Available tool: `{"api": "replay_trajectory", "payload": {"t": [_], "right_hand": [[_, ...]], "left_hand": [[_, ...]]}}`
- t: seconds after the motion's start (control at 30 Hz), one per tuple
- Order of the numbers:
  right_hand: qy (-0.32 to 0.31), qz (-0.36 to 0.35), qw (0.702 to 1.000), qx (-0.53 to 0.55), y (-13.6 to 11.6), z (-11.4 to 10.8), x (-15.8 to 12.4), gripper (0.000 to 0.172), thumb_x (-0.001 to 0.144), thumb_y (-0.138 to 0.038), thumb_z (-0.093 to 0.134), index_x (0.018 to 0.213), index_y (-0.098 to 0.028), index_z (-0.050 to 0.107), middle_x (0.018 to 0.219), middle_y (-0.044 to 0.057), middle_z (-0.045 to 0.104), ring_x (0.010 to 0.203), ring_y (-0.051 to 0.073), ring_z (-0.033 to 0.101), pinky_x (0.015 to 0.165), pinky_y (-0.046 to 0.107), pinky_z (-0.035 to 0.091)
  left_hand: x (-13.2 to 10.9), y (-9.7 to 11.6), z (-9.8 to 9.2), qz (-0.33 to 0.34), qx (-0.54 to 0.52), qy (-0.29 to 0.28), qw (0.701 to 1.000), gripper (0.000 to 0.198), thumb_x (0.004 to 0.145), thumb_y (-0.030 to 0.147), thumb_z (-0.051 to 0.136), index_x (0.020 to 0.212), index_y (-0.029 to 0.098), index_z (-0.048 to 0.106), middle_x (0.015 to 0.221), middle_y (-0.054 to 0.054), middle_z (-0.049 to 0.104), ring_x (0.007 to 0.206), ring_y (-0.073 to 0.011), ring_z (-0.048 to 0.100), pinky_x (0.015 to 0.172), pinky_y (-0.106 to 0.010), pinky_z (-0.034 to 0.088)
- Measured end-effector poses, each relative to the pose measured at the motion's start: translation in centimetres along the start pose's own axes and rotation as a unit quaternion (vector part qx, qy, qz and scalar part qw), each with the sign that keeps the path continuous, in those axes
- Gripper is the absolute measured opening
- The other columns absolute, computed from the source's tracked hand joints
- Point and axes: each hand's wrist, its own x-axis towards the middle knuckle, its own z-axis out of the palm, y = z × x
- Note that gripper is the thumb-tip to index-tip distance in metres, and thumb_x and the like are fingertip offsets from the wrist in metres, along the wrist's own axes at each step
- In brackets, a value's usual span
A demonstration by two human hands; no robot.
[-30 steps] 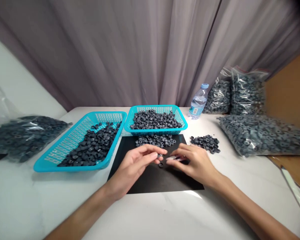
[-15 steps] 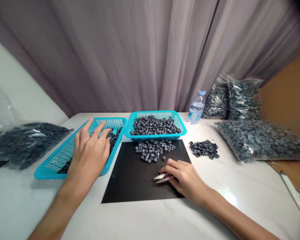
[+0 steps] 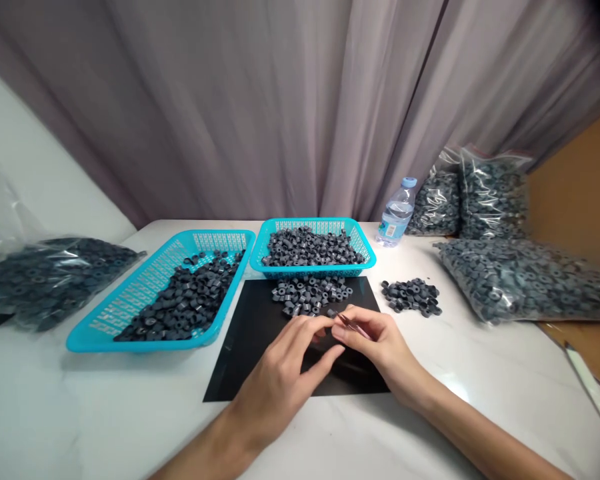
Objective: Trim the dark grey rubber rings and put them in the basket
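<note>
The bare left hand has moved from the left-side turquoise perforated plastic basket to beside the bare right hand.

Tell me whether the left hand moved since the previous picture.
Yes: the left hand moved right, from over the left basket to above the black mat.

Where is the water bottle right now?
In the head view, the water bottle stands at the back right of the white table, between the farther blue basket and the upright bags of grey pieces.

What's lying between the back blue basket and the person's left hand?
The head view shows a heap of small grey rings on the black mat between the basket and left hand.
</note>
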Motion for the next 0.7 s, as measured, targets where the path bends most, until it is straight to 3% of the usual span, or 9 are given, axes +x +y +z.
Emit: {"api": "replay_trajectory", "payload": {"t": [0.13, 0.3, 0.4, 0.7], "right_hand": [[-0.006, 0.02, 0.999, 0.024, -0.15, 0.26, -0.27, 0.024, 0.088, -0.04, 0.076, 0.081, -0.018, 0.069, 0.075, -0.002, 0.056, 0.07, 0.011, 0.044, 0.066, 0.024, 0.037], [0.006, 0.029, 0.999, 0.015, -0.25, -0.03, -0.18, 0.027, 0.09, -0.044, 0.073, 0.085, -0.018, 0.069, 0.073, -0.003, 0.05, 0.064, 0.01, 0.033, 0.059, 0.025, 0.029], [0.007, 0.025, 1.0, 0.001, -0.21, -0.2, -0.12, 0.031, 0.089, -0.047, 0.073, 0.085, -0.017, 0.069, 0.071, -0.003, 0.046, 0.063, 0.01, 0.029, 0.057, 0.026, 0.026], [-0.05, 0.033, 0.998, 0.031, -0.18, 0.03, -0.18, 0.034, 0.093, -0.05, 0.068, 0.086, -0.017, 0.062, 0.07, -0.005, 0.031, 0.061, 0.01, 0.02, 0.053, 0.027, 0.018]], "left_hand": [[0.24, -0.24, 0.01, 0.021, -0.021, 0.031, 0.999, 0.021, 0.098, 0.012, 0.061, 0.116, 0.021, 0.058, 0.1, -0.002, 0.068, 0.09, -0.0134, 0.068, 0.089, -0.025, 0.056], [0.55, -0.43, -0.01, -0.092, -0.113, 0.039, 0.989, 0.015, 0.096, 0.017, 0.065, 0.108, 0.025, 0.066, 0.097, 0.003, 0.074, 0.083, -0.011, 0.072, 0.081, -0.02, 0.058], [0.58, -0.42, 0.01, -0.121, -0.146, 0.045, 0.981, 0.012, 0.097, 0.02, 0.064, 0.106, 0.026, 0.07, 0.097, 0.003, 0.075, 0.082, -0.0119, 0.073, 0.079, -0.021, 0.059], [0.66, -0.12, 0.09, -0.07, -0.12, 0.058, 0.989, 0.016, 0.092, 0.018, 0.069, 0.107, 0.024, 0.07, 0.087, 0.001, 0.069, 0.075, -0.0123, 0.066, 0.072, -0.024, 0.056]]}}
